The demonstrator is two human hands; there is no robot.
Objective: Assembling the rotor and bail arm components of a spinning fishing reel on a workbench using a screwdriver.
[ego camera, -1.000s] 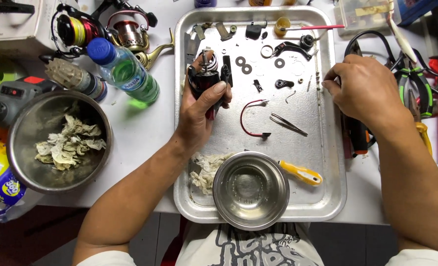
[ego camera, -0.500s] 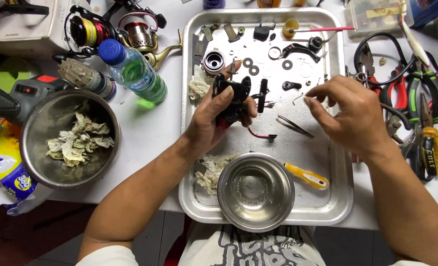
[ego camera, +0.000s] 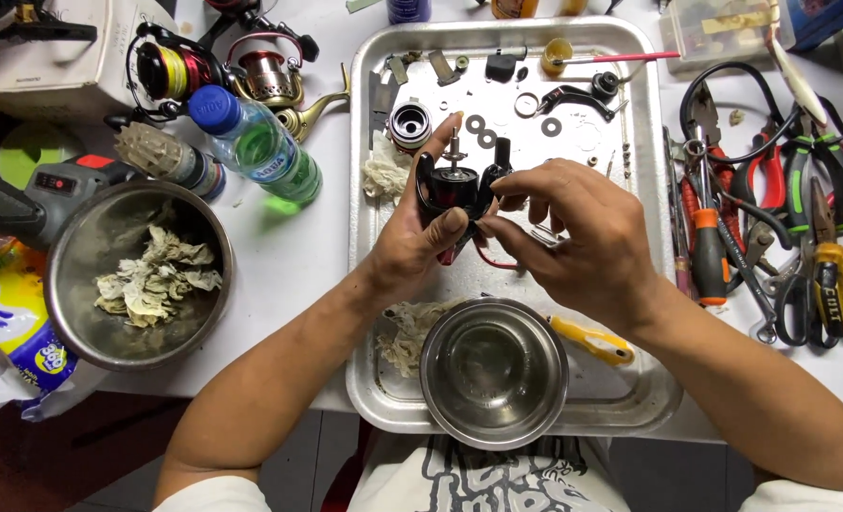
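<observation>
The scene is brightly and evenly lit from above, with colours strong and clean. Shadows are soft and short: a faint one lies under the hands on the tray, another beside the green bottle. Glare spots shine on the small steel bowl and the tray rim. Focus is sharp across the centre; the frame corners bend slightly, and the lower left falls dim.
</observation>
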